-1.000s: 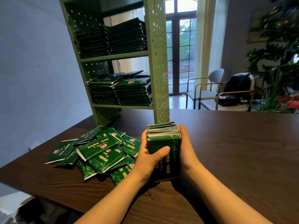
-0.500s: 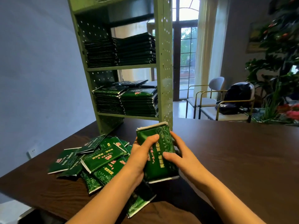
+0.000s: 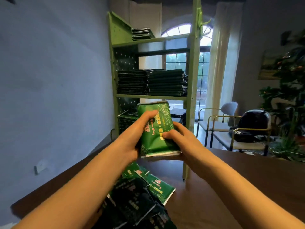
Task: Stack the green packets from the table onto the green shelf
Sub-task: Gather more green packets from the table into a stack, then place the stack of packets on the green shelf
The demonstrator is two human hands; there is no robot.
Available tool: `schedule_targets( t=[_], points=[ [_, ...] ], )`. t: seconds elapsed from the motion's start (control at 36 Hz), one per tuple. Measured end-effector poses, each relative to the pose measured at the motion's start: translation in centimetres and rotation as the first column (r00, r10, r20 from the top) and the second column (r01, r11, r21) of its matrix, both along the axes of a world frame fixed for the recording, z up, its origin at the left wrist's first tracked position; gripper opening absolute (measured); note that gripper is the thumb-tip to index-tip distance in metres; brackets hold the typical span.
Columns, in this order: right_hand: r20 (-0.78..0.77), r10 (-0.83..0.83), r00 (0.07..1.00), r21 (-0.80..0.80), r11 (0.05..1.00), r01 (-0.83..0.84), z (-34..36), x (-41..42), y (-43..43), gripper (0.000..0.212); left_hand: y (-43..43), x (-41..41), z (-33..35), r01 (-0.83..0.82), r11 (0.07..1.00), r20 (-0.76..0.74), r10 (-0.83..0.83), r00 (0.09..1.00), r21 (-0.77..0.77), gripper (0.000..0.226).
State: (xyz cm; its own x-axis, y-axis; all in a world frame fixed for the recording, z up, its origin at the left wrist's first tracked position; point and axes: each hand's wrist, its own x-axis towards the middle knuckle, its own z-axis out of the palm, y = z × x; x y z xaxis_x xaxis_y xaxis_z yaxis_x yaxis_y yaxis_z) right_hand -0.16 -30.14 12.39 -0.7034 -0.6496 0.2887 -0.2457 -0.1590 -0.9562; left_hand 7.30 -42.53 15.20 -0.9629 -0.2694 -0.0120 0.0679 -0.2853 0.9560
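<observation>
You hold a bundle (image 3: 155, 146) of green packets in the air with both hands, above the table (image 3: 247, 187) and just in front of the shelf (image 3: 192, 80), at about the height of its lower level. Your left hand (image 3: 140, 129) grips the left side of the bundle, with the thumb lying across the front face. Your right hand (image 3: 179, 139) grips the right side, with the thumb pressing on the print and the fingers curled round the edge. The bundle is tilted, with its top end toward the shelf. I judge that the task is well advanced but not finished. Two full stacks (image 3: 165, 81) stand side by side on the middle level, a smaller stack (image 3: 142, 33) lies on the top level, and another stack (image 3: 127, 121) is partly visible on the lower level behind your left hand. The bundle is not yet on any level, and a heap of loose packets (image 3: 158, 185) lies on the table under your forearms, so several more loads are left. On the front packet there are white swirl ornaments and vertical lines of yellow and pink characters, but they are too blurred to read. I can make out no brand name, and the print on the table packets is also not legible.
</observation>
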Motion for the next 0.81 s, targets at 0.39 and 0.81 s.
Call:
schedule_targets(
  t=[0.39,0.81],
  points=[
    [0.052,0.07,0.996,-0.056,0.996,-0.067,10.3,1.6,-5.0,0.023,-4.0,1.0,9.1,0.023,0.976,-0.082,-0.041,0.996,-0.215,0.027],
    [-0.443,-0.115,0.889,-0.014,0.992,0.122,21.5,1.4,-5.9,0.043,-6.9,0.6,20.5,-0.001,0.937,-0.145,-0.052,0.988,-0.349,0.035]
  ],
)
